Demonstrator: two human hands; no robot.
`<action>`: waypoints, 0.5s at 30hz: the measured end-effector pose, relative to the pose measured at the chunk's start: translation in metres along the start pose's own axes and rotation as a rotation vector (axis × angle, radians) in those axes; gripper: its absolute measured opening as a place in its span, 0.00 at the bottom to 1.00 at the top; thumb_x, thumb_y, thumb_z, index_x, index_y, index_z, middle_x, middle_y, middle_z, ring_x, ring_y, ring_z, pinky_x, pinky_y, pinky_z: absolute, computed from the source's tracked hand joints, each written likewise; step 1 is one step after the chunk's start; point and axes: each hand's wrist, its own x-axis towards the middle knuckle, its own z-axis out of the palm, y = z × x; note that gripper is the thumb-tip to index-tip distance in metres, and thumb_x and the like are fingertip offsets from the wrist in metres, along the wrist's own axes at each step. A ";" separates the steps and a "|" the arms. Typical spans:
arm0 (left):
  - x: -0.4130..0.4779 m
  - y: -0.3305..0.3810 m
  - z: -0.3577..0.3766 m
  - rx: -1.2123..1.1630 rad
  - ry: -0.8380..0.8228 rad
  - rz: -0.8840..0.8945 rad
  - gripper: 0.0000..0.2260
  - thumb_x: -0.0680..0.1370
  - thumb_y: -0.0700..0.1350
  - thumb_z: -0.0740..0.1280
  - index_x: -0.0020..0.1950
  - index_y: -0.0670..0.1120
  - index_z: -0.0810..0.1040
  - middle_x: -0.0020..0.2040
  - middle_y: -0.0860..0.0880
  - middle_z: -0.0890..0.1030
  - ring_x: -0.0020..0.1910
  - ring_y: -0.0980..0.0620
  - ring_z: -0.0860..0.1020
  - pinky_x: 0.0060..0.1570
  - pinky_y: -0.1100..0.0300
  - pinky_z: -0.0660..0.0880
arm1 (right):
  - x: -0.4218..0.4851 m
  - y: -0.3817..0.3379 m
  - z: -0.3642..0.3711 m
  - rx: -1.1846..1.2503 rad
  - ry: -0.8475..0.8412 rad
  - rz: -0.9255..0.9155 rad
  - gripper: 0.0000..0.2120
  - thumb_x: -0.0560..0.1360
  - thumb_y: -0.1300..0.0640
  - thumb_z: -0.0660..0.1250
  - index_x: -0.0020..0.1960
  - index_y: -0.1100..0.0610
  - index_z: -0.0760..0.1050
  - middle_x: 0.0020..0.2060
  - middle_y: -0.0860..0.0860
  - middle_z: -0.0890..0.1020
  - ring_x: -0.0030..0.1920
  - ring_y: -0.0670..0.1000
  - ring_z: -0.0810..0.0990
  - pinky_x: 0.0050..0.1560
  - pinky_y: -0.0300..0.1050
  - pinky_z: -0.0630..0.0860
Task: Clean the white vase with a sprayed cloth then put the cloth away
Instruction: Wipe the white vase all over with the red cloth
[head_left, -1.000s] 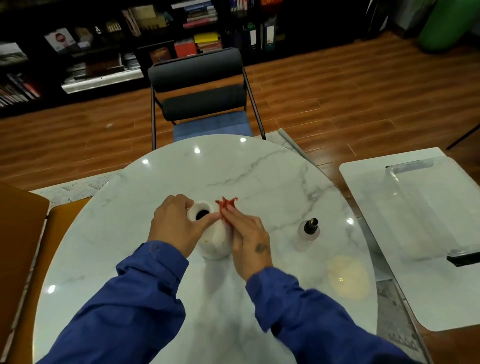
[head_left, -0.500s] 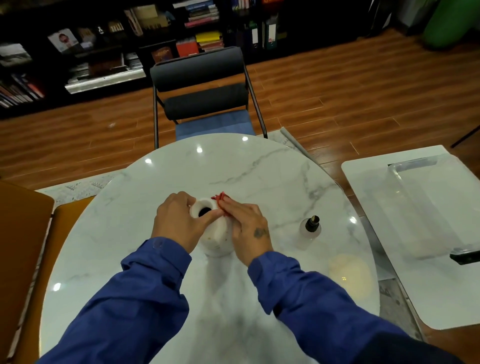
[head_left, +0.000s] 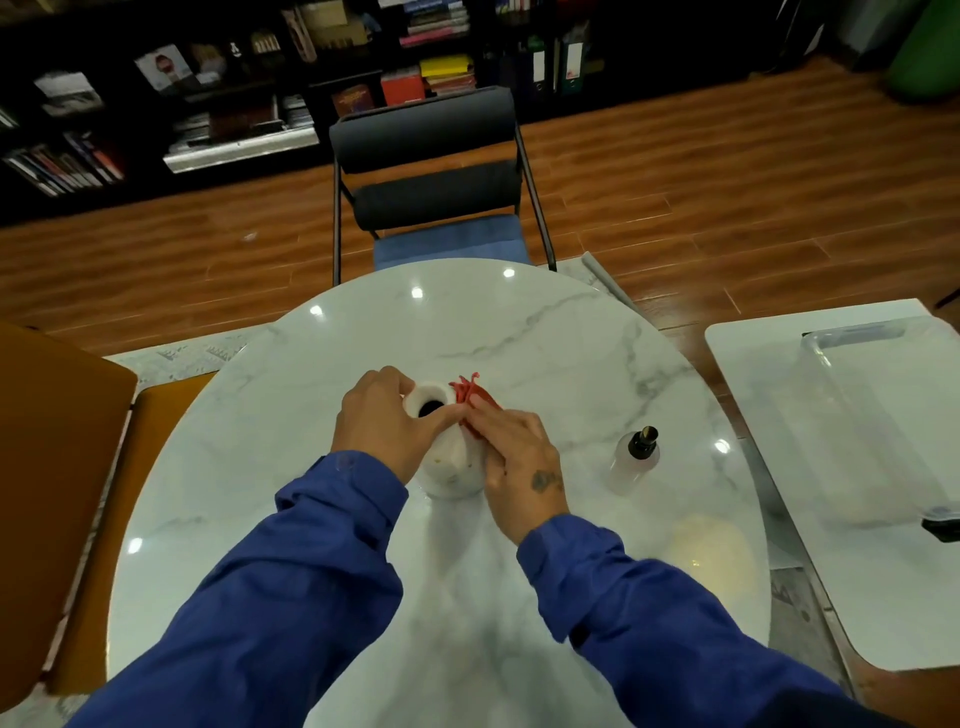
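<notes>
A white vase (head_left: 451, 467) with a dark round mouth stands upright in the middle of the round marble table (head_left: 545, 332). My left hand (head_left: 387, 426) grips the vase's neck from the left, thumb against the rim. With its fingers laid fairly straight, my right hand (head_left: 519, 457) presses a red cloth (head_left: 470, 393) against the vase's right side. Only the cloth's upper folds show above the fingers; the rest is hidden under the hand. A small clear spray bottle (head_left: 635, 460) with a black top stands to the right of the vase.
A black chair (head_left: 431, 171) with a blue seat stands at the table's far side. On the right is a white side table (head_left: 852, 597) carrying a clear plastic bin (head_left: 883, 415). Brown seating (head_left: 47, 467) lies at the left. Bookshelves line the far wall.
My right hand has slid the red cloth a little along the vase's upper right side, and the cloth's bunched top has shifted. The left hand keeps its grip on the neck.
</notes>
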 end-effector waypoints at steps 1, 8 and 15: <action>0.000 -0.001 0.000 0.000 0.002 -0.002 0.26 0.66 0.61 0.73 0.53 0.45 0.75 0.51 0.48 0.78 0.48 0.49 0.76 0.47 0.58 0.72 | -0.010 0.005 -0.002 -0.024 0.003 -0.041 0.21 0.77 0.67 0.62 0.66 0.50 0.76 0.62 0.42 0.77 0.62 0.43 0.73 0.66 0.35 0.69; 0.011 -0.001 -0.013 0.132 -0.124 0.060 0.29 0.64 0.64 0.73 0.57 0.47 0.75 0.52 0.49 0.78 0.50 0.49 0.77 0.45 0.60 0.71 | -0.018 0.012 -0.033 0.354 0.132 0.473 0.17 0.79 0.66 0.62 0.57 0.49 0.82 0.51 0.42 0.84 0.50 0.37 0.81 0.46 0.31 0.79; 0.013 -0.004 -0.031 0.153 -0.295 0.293 0.29 0.69 0.52 0.75 0.67 0.50 0.72 0.61 0.51 0.76 0.51 0.55 0.75 0.56 0.60 0.73 | -0.031 0.028 -0.040 0.466 -0.160 0.933 0.13 0.73 0.72 0.65 0.49 0.60 0.84 0.44 0.60 0.85 0.45 0.58 0.85 0.40 0.46 0.82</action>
